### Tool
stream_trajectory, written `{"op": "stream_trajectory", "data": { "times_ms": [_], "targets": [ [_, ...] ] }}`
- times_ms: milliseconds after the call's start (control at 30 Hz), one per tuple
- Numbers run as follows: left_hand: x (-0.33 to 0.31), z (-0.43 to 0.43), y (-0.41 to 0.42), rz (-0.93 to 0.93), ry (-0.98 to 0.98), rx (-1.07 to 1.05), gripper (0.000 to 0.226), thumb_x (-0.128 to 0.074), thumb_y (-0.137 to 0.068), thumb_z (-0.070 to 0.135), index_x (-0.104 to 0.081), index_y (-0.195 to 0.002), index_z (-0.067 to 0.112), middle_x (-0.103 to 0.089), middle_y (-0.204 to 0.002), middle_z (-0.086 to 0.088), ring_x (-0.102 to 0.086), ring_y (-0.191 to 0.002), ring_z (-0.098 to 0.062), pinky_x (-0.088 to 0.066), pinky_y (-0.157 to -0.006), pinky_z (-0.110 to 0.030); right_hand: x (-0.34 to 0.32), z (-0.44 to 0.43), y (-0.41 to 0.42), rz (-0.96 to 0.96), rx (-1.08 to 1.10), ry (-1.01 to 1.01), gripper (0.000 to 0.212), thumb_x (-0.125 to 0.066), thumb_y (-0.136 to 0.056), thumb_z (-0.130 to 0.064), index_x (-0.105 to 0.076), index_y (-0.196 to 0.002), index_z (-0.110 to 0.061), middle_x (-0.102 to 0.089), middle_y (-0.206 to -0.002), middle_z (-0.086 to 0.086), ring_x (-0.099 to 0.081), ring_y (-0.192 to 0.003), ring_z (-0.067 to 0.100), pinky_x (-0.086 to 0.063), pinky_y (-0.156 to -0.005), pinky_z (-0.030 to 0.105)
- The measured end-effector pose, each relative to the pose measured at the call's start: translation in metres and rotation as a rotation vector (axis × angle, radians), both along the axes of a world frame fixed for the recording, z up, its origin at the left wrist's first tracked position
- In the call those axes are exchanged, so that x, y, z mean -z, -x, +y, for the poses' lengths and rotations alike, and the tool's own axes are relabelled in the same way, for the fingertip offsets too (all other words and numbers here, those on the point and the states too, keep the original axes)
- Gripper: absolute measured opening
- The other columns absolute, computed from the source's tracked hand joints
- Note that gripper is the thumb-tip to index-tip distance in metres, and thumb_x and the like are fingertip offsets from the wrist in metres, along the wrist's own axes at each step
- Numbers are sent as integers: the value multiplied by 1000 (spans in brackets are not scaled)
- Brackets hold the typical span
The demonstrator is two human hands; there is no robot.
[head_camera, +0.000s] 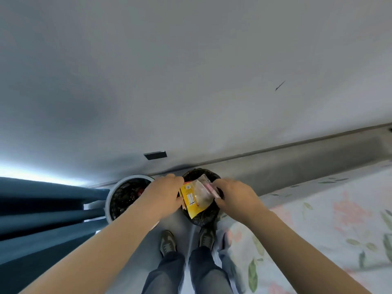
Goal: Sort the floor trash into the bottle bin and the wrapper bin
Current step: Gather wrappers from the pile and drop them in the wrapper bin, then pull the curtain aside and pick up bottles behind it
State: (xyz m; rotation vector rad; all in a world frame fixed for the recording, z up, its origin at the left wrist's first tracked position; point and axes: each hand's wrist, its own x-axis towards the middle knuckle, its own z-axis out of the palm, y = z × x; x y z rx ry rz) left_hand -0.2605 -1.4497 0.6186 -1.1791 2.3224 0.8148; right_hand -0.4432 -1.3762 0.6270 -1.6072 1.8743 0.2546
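I have the yellow wrapper (pixel 196 196) stretched left to right, my left hand (pixel 163 195) and right hand (pixel 233 198) each with a pinching grip on one edge. The dark bin (pixel 203 219) lies directly below; the white-rimmed bin (pixel 109 200) is to the left.

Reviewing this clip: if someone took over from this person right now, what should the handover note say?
Left hand: grips the left edge of the wrapper.
Right hand: pinches its right edge.
Wrapper: yellow and clear, held over the dark bin. The white-rimmed bin stands just to its left.
Done: the wrapper is off the floor and at the bins.
Left: drop it in. No other floor trash shows in this view, and what the bins contain is unclear.
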Motion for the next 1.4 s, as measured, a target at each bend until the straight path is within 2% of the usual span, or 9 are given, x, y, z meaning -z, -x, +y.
{"op": "stream_trajectory", "data": {
  "times_ms": [100,200,367,600,1000,1167,1333,1400],
  "targets": [
    [-58,0,-24,38,56,-52,37,-49,-93,30,-48,-127,16,-54,-125,-3,-51,-113,-21,-43,-95,-35,-64,-8,-12,29,-60,72,35,-51,-90,-23,-53,-125,-22,-61,-121,1,-57,-108,22,-49,-84,35],
    [-116,-1,-45,86,121,-120,40,-49,-93,32,-46,-131,21,-51,-129,1,-49,-116,-19,-42,-97,-33,-126,-18,-23,28,-125,172,39,-50,-93,-25,-50,-132,-25,-58,-127,-3,-55,-115,18,-47,-92,33],
    [-202,-3,-76,169,258,-256,44,-49,-95,33,-42,-137,23,-49,-134,2,-48,-119,-16,-40,-101,-32,-213,-35,-45,46,-296,335,42,-50,-95,-29,-45,-137,-28,-55,-132,-7,-53,-118,14,-44,-94,27],
    [-280,24,-110,239,411,-477,47,-46,-97,35,-36,-142,27,-44,-138,8,-45,-121,-9,-38,-101,-23,-298,-63,-77,40,-552,524,42,-48,-96,-33,-43,-137,-32,-54,-132,-11,-51,-119,11,-42,-97,26],
    [-340,135,-167,161,630,-1098,41,-52,-93,40,-43,-133,35,-47,-133,17,-48,-90,-7,-42,-90,-21,-373,-63,-176,-133,-1066,680,42,-51,-96,-35,-43,-137,-34,-54,-131,-14,-54,-115,11,-44,-94,24],
    [-351,201,-204,80,697,-1266,41,-51,-93,41,-43,-133,33,-47,-133,16,-50,-114,-7,-39,-96,-21,-388,-28,-237,-189,-1258,708,39,-52,-95,-34,-47,-133,-35,-57,-125,-15,-57,-110,11,-46,-93,25],
    [-362,281,-241,-1,767,-1433,43,-52,-92,42,-43,-134,33,-46,-135,18,-48,-119,-4,-35,-101,-18,-400,27,-306,-273,-1446,705,39,-51,-94,-32,-48,-133,-31,-56,-126,-13,-58,-106,11,-46,-92,26],
    [-366,318,-254,-37,786,-1506,44,-54,-91,40,-46,-133,31,-48,-135,16,-51,-110,-5,-35,-99,-16,-403,56,-335,-305,-1514,697,40,-51,-94,-35,-46,-134,-33,-55,-127,-13,-58,-104,11,-46,-91,26]
  ]
}}
